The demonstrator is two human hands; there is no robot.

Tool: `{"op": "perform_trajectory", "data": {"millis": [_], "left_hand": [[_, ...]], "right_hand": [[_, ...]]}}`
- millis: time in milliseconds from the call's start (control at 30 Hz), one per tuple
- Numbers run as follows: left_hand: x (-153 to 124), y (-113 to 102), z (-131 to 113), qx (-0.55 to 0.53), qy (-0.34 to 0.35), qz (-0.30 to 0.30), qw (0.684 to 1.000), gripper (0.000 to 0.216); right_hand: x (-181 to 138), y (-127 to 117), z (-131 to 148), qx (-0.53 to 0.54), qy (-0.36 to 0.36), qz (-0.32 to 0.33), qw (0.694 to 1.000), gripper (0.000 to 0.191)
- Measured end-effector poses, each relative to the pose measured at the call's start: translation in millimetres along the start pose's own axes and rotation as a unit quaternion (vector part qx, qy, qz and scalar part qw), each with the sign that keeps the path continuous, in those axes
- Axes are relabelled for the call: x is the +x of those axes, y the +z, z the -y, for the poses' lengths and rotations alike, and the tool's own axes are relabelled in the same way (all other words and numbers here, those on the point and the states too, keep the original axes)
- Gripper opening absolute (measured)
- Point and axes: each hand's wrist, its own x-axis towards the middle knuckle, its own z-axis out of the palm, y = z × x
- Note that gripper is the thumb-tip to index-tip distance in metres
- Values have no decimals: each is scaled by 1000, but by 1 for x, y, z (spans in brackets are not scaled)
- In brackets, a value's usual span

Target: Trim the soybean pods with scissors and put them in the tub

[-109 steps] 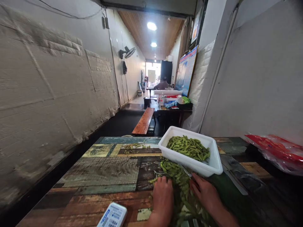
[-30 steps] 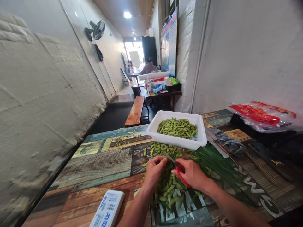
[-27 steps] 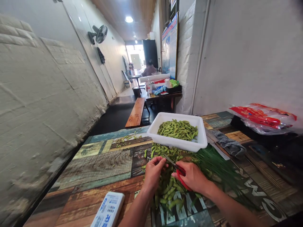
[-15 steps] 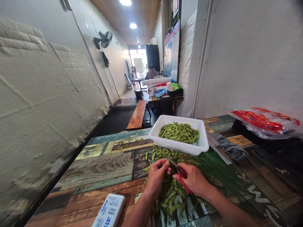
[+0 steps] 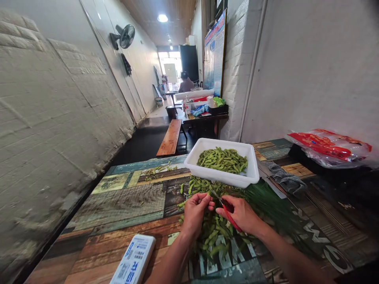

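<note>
My left hand [image 5: 196, 213] pinches a green soybean pod [image 5: 209, 193] between thumb and fingertips. In my right hand [image 5: 243, 215] is a pair of scissors with red handles [image 5: 232, 221], its blades pointing up and left at the pod. Whether the blades touch the pod is too small to tell. Beneath and around both hands lie loose soybean pods [image 5: 217, 232] on the table. Just beyond them stands a white plastic tray [image 5: 219, 180], partly filled with pods [image 5: 222, 159].
A white box with blue print [image 5: 134, 258] lies near the left forearm. Long green leaves [image 5: 266, 201], a knife [image 5: 275, 187], a grey cloth [image 5: 286, 179] and a red plastic package [image 5: 328, 144] are to the right. Behind are a bench [image 5: 170, 138] and a seated person [image 5: 186, 83].
The view has tilted slightly, so the scene sits a little higher and further left. Both hands stay close together, still holding the pod and the scissors.
</note>
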Motion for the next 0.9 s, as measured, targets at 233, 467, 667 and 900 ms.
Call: {"op": "perform_trajectory", "data": {"millis": [233,467,667,900], "left_hand": [[-3,2,4,23,-29,39,999,49],[0,-2,-2,10,-15,-15,1000,46],[6,-10,-10,-56,3,-99,994,32],[12,-20,-11,3,63,-182,981,28]], "right_hand": [[1,5,-6,14,-28,22,999,40],[6,6,-11,-49,7,21,999,38],[12,1,-18,-254,89,-28,963,29],[39,-7,8,-331,110,35,937,23]]}}
